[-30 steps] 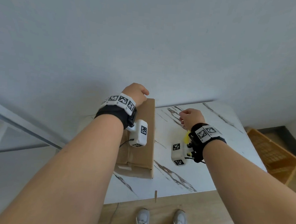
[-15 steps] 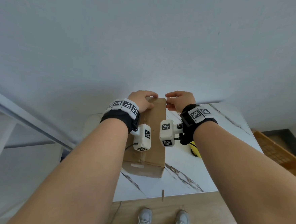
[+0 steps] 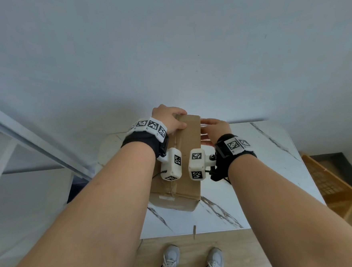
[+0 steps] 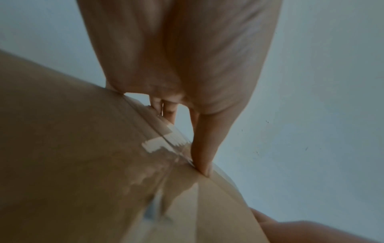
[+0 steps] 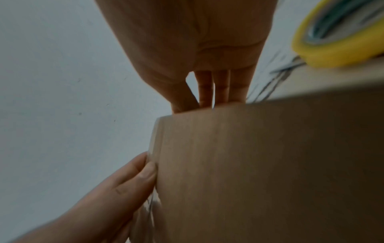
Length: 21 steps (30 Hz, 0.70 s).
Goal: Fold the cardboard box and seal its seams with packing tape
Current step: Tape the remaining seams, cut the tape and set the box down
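A closed brown cardboard box (image 3: 189,134) lies lengthwise on the white marble table (image 3: 262,160). A strip of clear packing tape (image 3: 175,141) runs along its top seam. My left hand (image 3: 169,120) grips the box's far left end; its thumb (image 4: 204,156) presses on the tape (image 4: 162,143) and its fingers curl over the far edge. My right hand (image 3: 213,129) lies with straight fingers (image 5: 220,87) against the box's right side (image 5: 270,164) near the far corner. The yellow tape roll (image 5: 332,49) sits on the table just right of the box.
An orange wicker basket (image 3: 329,185) stands on the floor beyond the table's right edge. A plain wall rises right behind the table. A small wooden piece (image 3: 194,231) sticks up at the table's near edge, above my shoes (image 3: 170,258).
My right hand has let go of the yellow roll out on the table and moved left to the box's far right side. The left hand has stayed at the box's far end.
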Each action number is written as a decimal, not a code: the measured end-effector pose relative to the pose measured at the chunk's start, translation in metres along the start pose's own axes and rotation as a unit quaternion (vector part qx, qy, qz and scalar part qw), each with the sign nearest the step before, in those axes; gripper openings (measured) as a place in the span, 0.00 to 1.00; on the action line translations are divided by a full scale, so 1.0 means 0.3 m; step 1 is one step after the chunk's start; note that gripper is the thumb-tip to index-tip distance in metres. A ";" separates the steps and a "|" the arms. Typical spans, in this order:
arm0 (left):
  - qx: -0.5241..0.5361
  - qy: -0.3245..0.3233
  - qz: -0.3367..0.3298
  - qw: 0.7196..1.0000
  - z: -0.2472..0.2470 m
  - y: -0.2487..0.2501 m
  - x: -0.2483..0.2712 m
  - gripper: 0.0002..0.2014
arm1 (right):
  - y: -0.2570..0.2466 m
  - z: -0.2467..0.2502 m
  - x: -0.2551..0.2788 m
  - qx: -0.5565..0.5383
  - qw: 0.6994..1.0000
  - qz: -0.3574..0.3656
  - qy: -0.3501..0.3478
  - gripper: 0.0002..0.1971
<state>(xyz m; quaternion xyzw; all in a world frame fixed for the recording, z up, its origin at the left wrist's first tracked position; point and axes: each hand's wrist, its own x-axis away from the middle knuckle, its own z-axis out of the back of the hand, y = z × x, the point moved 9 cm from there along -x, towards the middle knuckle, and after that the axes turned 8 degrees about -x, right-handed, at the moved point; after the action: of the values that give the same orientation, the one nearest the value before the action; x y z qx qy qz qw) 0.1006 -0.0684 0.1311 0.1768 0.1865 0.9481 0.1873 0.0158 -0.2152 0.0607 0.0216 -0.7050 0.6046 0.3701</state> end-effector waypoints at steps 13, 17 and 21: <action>-0.109 0.004 0.001 0.994 0.002 0.020 0.021 0.27 | -0.188 -0.024 0.072 0.190 0.962 0.191 0.035 0.12; -0.120 0.045 0.048 0.991 0.037 -0.016 0.039 0.29 | -0.183 -0.020 0.081 0.203 0.959 0.188 0.062 0.13; -0.088 0.067 0.068 0.991 0.046 -0.043 0.062 0.17 | -0.173 -0.035 0.094 0.193 0.962 0.185 0.061 0.14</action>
<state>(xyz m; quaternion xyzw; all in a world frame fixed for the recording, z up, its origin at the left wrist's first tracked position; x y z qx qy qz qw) 0.0939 -0.0456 0.1426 0.1084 0.1015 0.9811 0.1240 0.0253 -0.2082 0.1195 -0.0758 -0.5427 0.7872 0.2829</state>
